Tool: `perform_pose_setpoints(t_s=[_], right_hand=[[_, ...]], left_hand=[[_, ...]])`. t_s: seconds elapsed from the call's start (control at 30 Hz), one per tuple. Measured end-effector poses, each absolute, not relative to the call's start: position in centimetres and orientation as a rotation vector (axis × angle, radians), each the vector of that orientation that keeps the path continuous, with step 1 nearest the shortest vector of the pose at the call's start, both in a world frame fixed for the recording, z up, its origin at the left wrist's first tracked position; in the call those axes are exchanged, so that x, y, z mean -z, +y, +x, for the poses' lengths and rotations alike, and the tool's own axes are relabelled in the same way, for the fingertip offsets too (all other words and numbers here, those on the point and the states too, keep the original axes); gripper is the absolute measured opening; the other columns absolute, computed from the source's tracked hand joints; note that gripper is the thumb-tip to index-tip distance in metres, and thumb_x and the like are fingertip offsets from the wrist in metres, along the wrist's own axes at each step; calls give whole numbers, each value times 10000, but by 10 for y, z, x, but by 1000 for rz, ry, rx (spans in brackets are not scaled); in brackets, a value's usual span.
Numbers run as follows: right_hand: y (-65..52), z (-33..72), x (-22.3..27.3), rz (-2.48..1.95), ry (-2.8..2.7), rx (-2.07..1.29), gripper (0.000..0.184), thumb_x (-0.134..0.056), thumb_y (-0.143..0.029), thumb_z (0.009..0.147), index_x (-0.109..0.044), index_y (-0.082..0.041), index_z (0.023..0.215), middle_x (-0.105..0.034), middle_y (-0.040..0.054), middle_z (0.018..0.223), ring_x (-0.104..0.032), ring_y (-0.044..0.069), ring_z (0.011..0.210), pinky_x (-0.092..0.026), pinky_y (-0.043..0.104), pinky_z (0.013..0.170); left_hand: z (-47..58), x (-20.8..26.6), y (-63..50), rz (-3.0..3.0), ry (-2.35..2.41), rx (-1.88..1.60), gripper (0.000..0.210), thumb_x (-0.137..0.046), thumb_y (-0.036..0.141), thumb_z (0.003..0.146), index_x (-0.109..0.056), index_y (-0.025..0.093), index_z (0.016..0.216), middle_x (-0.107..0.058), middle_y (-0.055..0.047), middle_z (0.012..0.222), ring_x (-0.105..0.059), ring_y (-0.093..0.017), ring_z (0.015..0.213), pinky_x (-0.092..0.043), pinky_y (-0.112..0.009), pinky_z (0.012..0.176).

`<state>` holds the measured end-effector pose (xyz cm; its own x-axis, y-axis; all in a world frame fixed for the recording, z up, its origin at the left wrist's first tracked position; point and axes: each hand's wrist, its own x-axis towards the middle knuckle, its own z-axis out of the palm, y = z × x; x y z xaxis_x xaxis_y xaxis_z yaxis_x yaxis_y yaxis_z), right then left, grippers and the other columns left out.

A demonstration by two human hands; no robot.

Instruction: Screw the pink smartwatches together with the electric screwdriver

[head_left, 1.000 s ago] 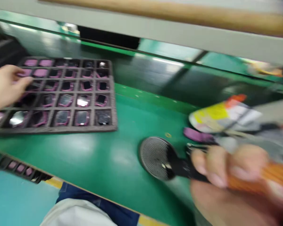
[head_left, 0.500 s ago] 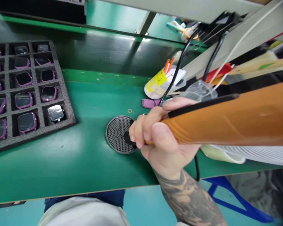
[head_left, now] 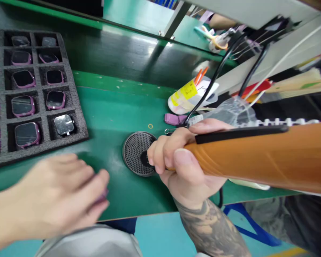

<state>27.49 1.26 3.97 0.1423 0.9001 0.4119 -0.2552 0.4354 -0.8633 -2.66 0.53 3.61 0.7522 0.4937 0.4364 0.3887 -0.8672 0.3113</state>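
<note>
My left hand [head_left: 66,192], blurred, has its fingers closed round a small purple piece [head_left: 103,195]. Most of that piece is hidden by the fingers, and it is in front of the foam tray [head_left: 81,123]. Purple-framed smartwatch bodies [head_left: 27,135] fill most of the tray's compartments; the nearest right one has a silver-black watch body [head_left: 64,125]. My right hand [head_left: 182,157] is wrapped round the narrow end of a large orange tool [head_left: 256,157] with a black strip. By its fingertips is a round perforated disc [head_left: 137,151]; whether it joins the tool, I cannot tell.
A white cup [head_left: 183,94] with a yellow label and orange-tipped sticks lies tilted at the back. A purple item [head_left: 173,119] and a small yellow ring [head_left: 150,126] lie on the green bench [head_left: 117,200]. A black cable [head_left: 212,82] hangs behind my right hand.
My left hand has come into view from the left with the purple piece in it. The right hand keeps its grip on the orange tool. The view has shifted slightly.
</note>
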Motion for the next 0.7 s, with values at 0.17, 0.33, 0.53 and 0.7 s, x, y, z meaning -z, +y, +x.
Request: perform_pose_setpoints(t_s=[0.17, 0.33, 0.53, 0.7], right_hand=[[15, 273, -40, -724, -1132, -965, 251, -1008, -333, 1129, -866, -393, 1327, -691, -131, 752, -499, 111, 441, -574, 319, 454], [14, 275, -40, -749, -1170, -989, 246, -995, -304, 1136, -857, -397, 1318, -708, -130, 765, -516, 109, 458, -563, 319, 462], [5, 291, -57, -791, -1192, -1031, 242, -967, -305, 1160, -880, -408, 1360, -694, -119, 773, -571, 113, 490, -633, 361, 543], [-31, 319, -77, -970, -1225, -1088, 371, -1041, -417, 1083, -837, -475, 1388, -609, -81, 765, -657, 201, 578, -669, 428, 607]], left_hand=[[29, -14, -4, 2956, 564, -654, 397, -725, 430, 1291, -882, 67, 1254, -823, -85, 859, -715, -270, 660, -534, -453, 582], [3, -39, 29, 2677, 262, -613, 248, -697, 261, 1228, -921, 181, 1296, -949, -121, 1269, -863, -289, 1087, -694, -443, 964], [9, -16, 19, 2681, 328, -631, 245, -678, 130, 1262, -916, 169, 1301, -948, -102, 1312, -840, -275, 1108, -681, -448, 1014], [26, -1, -4, 2571, 598, -707, 139, -789, 229, 1278, -910, 171, 1241, -880, -104, 1181, -749, -283, 979, -589, -453, 810]])
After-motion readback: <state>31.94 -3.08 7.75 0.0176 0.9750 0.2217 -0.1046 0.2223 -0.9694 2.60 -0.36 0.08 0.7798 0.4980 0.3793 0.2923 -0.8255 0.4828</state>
